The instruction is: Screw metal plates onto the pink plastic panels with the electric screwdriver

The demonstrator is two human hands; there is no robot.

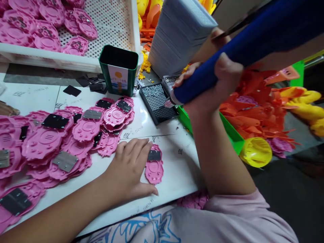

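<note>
My left hand (130, 167) lies on the white tabletop with fingers stretched and thumb apart. Its fingertips are at the left edge of a pink plastic part (154, 172), which has a black plate (154, 155) across its upper half. My right hand (222, 79) is wrapped round a blue electric screwdriver (202, 82), raised and slanting down to the left. The screwdriver's tip is over the right side of a black screw tray (158, 104), where many small silver screws sit; whether it touches one I cannot tell.
Pink parts (86, 128) with plates are heaped at left. Behind them stand a dark green bin (118, 71), loose black plates (72, 90) and a white crate (68, 60) of pink parts. A tall pale stack (174, 37) rises behind the tray. Orange pieces (248, 114) fill the right.
</note>
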